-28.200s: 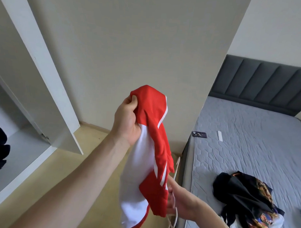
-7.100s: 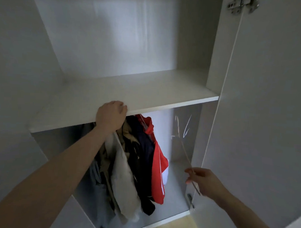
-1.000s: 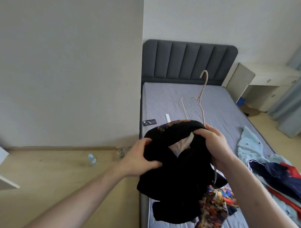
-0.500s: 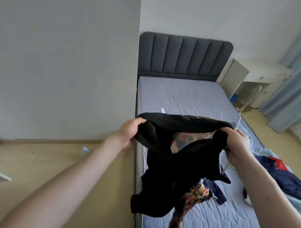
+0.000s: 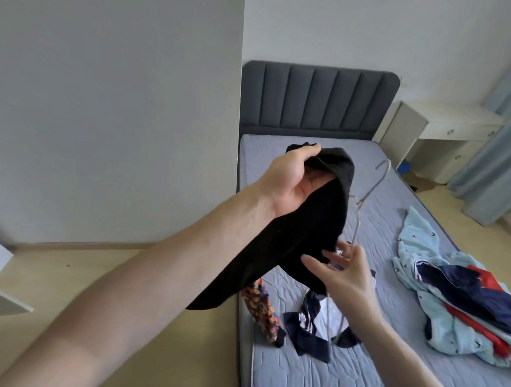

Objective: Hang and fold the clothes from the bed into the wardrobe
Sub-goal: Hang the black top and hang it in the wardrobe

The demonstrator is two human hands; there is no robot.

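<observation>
My left hand (image 5: 289, 180) is raised over the bed's left edge and grips a black garment (image 5: 302, 232), which drapes down over my forearm. A strip of orange patterned cloth (image 5: 259, 306) dangles below it. My right hand (image 5: 344, 274) is lower, fingers spread against the black cloth. A thin wire hanger (image 5: 361, 208) stands upright through its fingers, hook pointing up. On the grey mattress (image 5: 300, 368) lies a navy and white garment (image 5: 310, 322). Further right is a pile of light blue, navy and red clothes (image 5: 453, 301).
A dark padded headboard (image 5: 318, 100) stands at the far end. A white desk (image 5: 441, 133) and blue-grey curtain (image 5: 499, 138) are at the right. A grey wall (image 5: 115, 116) rises left of the bed. A white wardrobe door corner (image 5: 1, 297) pokes in at the left.
Half a second ago both hands stretched the black garment open between them. Now my left hand has lifted it alone, and my right hand has dropped below with the hanger.
</observation>
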